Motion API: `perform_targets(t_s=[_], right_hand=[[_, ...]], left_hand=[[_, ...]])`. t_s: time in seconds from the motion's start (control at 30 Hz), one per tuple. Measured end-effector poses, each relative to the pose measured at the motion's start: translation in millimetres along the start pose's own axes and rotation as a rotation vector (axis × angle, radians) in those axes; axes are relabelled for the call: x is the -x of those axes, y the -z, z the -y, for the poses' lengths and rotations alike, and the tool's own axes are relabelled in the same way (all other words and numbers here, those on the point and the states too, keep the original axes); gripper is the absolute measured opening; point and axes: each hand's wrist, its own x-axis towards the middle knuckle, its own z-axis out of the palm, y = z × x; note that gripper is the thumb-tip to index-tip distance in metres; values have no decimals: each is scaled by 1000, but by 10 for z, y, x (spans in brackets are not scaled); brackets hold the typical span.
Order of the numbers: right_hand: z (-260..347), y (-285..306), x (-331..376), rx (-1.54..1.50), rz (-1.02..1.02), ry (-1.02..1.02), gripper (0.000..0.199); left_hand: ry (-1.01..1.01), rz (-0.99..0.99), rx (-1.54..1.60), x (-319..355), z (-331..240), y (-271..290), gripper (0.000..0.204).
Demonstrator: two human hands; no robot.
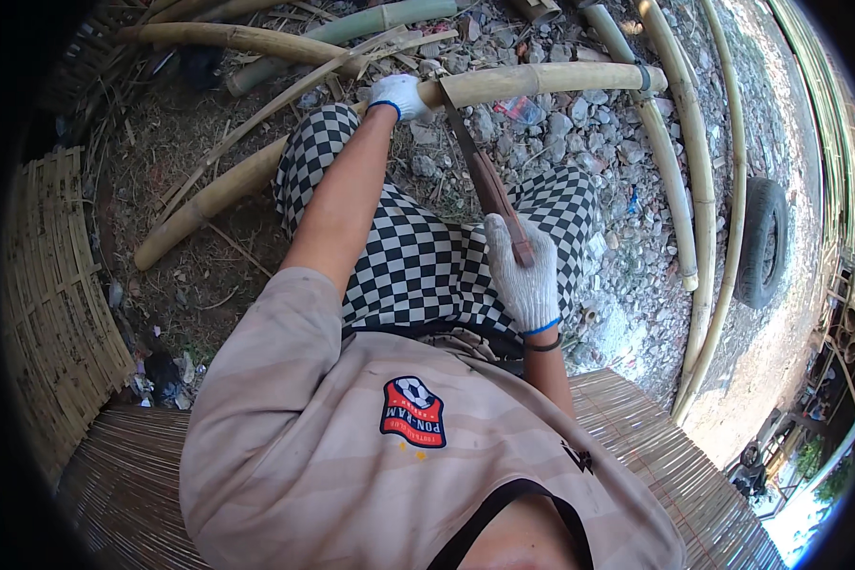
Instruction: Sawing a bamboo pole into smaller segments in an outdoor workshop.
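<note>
A long curved bamboo pole lies crosswise in front of my knees, running down past my left leg to the lower left. My left hand, in a white knitted glove with a blue cuff, is closed around it. Just right of that hand, the tip end of a handsaw's narrow, brownish blade rests against the pole. My right hand, gloved alike, grips the saw's handle end near my right thigh. Whether the teeth have entered the bamboo cannot be made out.
Other bamboo poles lie along the right, one under the pole's right end. Split strips and more poles are at the far left. Rubble covers the ground. A tyre and a woven bamboo panel flank me.
</note>
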Motion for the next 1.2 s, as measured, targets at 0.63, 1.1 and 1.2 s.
perform_targets(t_s=[0.63, 1.1, 1.2], right_hand=[[-382, -580, -1154, -20, -106, 101, 46], [-437, -602, -1249, 42, -145, 119, 43], [-155, -330, -685, 18, -5, 29, 42]], left_hand=[[-5, 20, 21, -74, -219, -80, 75], [-77, -81, 12, -106, -227, -173, 63], [-34, -17, -7, -68, -52, -155, 63]])
